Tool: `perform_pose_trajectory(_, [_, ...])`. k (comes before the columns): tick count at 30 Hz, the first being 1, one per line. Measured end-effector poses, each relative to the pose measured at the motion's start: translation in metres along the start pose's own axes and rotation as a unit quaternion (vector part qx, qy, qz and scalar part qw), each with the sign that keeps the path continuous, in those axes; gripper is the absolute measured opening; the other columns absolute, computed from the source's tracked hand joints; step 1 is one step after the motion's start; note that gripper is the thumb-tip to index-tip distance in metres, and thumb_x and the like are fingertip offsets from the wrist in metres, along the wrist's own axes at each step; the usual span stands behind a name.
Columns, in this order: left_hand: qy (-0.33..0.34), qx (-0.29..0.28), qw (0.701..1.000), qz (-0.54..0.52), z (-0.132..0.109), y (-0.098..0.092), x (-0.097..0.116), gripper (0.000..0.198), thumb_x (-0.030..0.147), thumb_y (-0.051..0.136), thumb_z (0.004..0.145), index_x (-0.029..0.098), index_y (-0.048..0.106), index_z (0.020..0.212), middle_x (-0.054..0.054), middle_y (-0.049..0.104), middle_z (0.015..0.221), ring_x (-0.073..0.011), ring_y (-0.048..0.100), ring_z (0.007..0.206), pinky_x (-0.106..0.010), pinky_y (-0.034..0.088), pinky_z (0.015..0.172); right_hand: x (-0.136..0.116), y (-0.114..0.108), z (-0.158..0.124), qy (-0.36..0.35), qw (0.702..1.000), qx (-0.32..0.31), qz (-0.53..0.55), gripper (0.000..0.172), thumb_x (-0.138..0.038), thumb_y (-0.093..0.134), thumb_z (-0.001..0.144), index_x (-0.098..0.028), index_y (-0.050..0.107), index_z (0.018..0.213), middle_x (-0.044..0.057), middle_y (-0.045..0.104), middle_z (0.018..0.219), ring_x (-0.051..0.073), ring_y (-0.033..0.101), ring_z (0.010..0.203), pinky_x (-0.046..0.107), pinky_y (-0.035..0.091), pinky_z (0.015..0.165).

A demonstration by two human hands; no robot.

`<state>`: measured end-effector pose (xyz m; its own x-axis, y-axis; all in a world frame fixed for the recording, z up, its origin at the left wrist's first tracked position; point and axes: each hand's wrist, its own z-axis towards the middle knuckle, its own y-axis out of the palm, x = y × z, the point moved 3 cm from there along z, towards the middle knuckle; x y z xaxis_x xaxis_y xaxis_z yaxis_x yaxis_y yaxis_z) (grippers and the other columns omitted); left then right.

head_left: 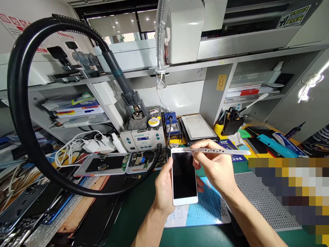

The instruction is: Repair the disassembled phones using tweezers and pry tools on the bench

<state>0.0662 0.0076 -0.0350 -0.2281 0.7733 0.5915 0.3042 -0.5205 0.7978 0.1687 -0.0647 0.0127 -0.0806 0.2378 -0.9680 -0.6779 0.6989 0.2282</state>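
A white smartphone [184,178] with a dark screen is held upright in my left hand [164,187], the thumb along its left edge and fingertips showing past its right edge. My right hand [214,164] pinches metal tweezers [221,151], whose tips lie over the phone's top edge by the earpiece. Beneath the phone, a blue and white printed sheet [210,206] rests on the green mat [138,212].
A thick black hose [17,103] loops across the left side from a rework station [144,139]. Trays of circuit boards [138,161] sit behind my left hand. Phone parts [33,195] crowd the left. A perforated grey mat [267,199] lies right. Pen holder [232,125] stands behind.
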Motion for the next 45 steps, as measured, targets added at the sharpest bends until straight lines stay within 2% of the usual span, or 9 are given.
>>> perform_pose_trajectory(6, [-0.026, -0.001, 1.000, 0.000, -0.0007, 0.0040, 0.0005, 0.054, 0.053, 0.044, 0.097, 0.012, 0.070, 0.121, -0.014, 0.077, 0.097, -0.0343, 0.073, 0.094, -0.046, 0.055, 0.084, -0.0055, 0.0050, -0.0030, -0.005, 1.000, 0.022, 0.008, 0.018, -0.032, 0.072, 0.078, -0.021, 0.061, 0.087, -0.008, 0.054, 0.052, 0.008, 0.040, 0.026, 0.019, 0.036, 0.021])
perform_pose_trajectory(18, [-0.019, -0.004, 1.000, 0.000, 0.0000, 0.0046, 0.0008, 0.052, 0.052, 0.044, 0.096, 0.013, 0.070, 0.121, -0.014, 0.077, 0.098, -0.0351, 0.073, 0.093, -0.047, 0.056, 0.083, -0.0062, 0.0054, -0.0037, 0.007, 0.999, 0.026, 0.020, 0.019, -0.032, 0.073, 0.078, -0.022, 0.060, 0.087, -0.009, 0.053, 0.051, 0.008, 0.038, 0.025, 0.020, 0.036, 0.021])
perform_pose_trajectory(27, [-0.028, 0.003, 0.999, 0.014, -0.0018, 0.0080, 0.0012, 0.055, 0.054, 0.043, 0.096, 0.012, 0.072, 0.117, -0.015, 0.077, 0.095, -0.0364, 0.073, 0.092, -0.049, 0.056, 0.082, -0.0010, 0.0011, 0.0002, 0.006, 1.000, 0.010, 0.014, 0.022, -0.036, 0.074, 0.078, -0.021, 0.061, 0.089, -0.007, 0.054, 0.052, 0.010, 0.040, 0.023, 0.023, 0.037, 0.019])
perform_pose_trajectory(33, [-0.020, -0.003, 1.000, 0.018, -0.0018, 0.0061, 0.0022, 0.054, 0.054, 0.044, 0.096, 0.014, 0.074, 0.115, -0.014, 0.077, 0.092, -0.0370, 0.073, 0.093, -0.049, 0.056, 0.082, -0.0040, -0.0003, 0.0001, -0.037, 0.998, 0.022, -0.045, 0.014, -0.029, 0.073, 0.079, -0.020, 0.066, 0.085, -0.004, 0.058, 0.053, 0.010, 0.050, 0.033, 0.016, 0.038, 0.025])
perform_pose_trajectory(38, [-0.020, -0.005, 1.000, 0.012, -0.0020, 0.0065, 0.0019, 0.053, 0.052, 0.041, 0.098, 0.014, 0.074, 0.115, -0.014, 0.077, 0.093, -0.0362, 0.073, 0.093, -0.048, 0.056, 0.082, -0.0034, -0.0012, 0.0009, -0.050, 0.997, 0.021, -0.064, 0.012, -0.029, 0.073, 0.080, -0.020, 0.068, 0.085, -0.003, 0.058, 0.054, 0.010, 0.053, 0.038, 0.015, 0.040, 0.029])
perform_pose_trajectory(45, [-0.011, -0.015, 1.000, 0.016, -0.0009, 0.0045, 0.0013, 0.052, 0.051, 0.040, 0.098, 0.015, 0.074, 0.115, -0.013, 0.077, 0.089, -0.0336, 0.073, 0.088, -0.046, 0.055, 0.081, 0.0003, 0.0001, -0.0001, -0.029, 0.999, 0.006, -0.039, 0.013, -0.030, 0.072, 0.081, -0.021, 0.066, 0.088, -0.006, 0.056, 0.054, 0.010, 0.048, 0.032, 0.017, 0.037, 0.023])
